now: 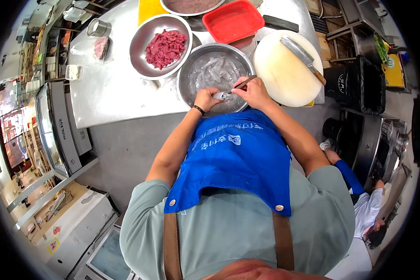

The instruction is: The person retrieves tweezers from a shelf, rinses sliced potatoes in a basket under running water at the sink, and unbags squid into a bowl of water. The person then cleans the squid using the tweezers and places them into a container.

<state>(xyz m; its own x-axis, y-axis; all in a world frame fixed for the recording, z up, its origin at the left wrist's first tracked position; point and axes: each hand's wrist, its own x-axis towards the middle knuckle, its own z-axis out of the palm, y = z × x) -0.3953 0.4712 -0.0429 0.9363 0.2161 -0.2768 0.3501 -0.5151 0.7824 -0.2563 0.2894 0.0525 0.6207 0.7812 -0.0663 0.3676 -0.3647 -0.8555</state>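
Note:
A steel bowl [184, 88] at the table's front edge holds water and several translucent grey-white pieces [215, 70] that look like squid. Over its near side, my left hand [205, 100] is closed on a small grey-white piece [220, 96] of the same kind. My right hand [255, 92] pinches a thin dark-brown-handled tool [245, 82], with its lower end at that piece. The tool looks like a small knife, but its tip is partly hidden by the fingers.
Left of the bowl, another steel bowl [137, 53] holds sliced red meat [165, 49]. Behind stands a red tray [233, 22]. A cleaver [297, 51] lies on the round white cutting board [280, 74] at right. Another person [369, 212] is low at the far right.

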